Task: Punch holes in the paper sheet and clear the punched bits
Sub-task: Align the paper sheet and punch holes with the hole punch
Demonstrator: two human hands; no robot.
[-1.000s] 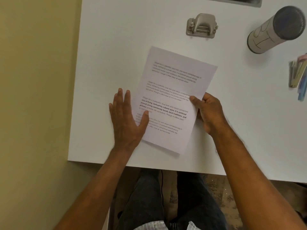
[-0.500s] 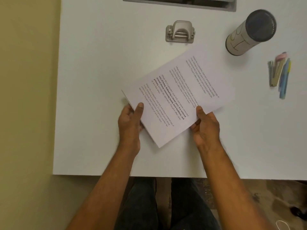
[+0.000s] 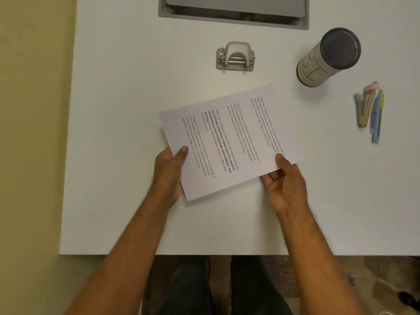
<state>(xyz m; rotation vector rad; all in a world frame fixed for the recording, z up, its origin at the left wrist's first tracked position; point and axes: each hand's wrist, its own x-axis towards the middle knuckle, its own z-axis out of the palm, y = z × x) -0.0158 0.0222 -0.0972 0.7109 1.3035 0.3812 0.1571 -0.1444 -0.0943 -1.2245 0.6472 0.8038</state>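
A printed paper sheet [image 3: 229,137] is held over the middle of the white table [image 3: 118,155], turned so its text lines run sideways. My left hand [image 3: 169,173] pinches its near left corner, thumb on top. Gripping the sheet's near right edge is my right hand [image 3: 284,185], with the thumb on top and the fingers underneath. A grey metal hole punch [image 3: 235,56] stands on the table beyond the sheet, apart from it and untouched.
A tall cylinder with a dark lid [image 3: 328,56] stands at the back right. Several pens and a stapler-like item [image 3: 370,112] lie at the right. A grey recessed tray [image 3: 234,12] sits at the table's far edge. The near table edge is just above my legs.
The sheet went from lying flat under my hands to being picked up by both and rotated clockwise until its text runs sideways.
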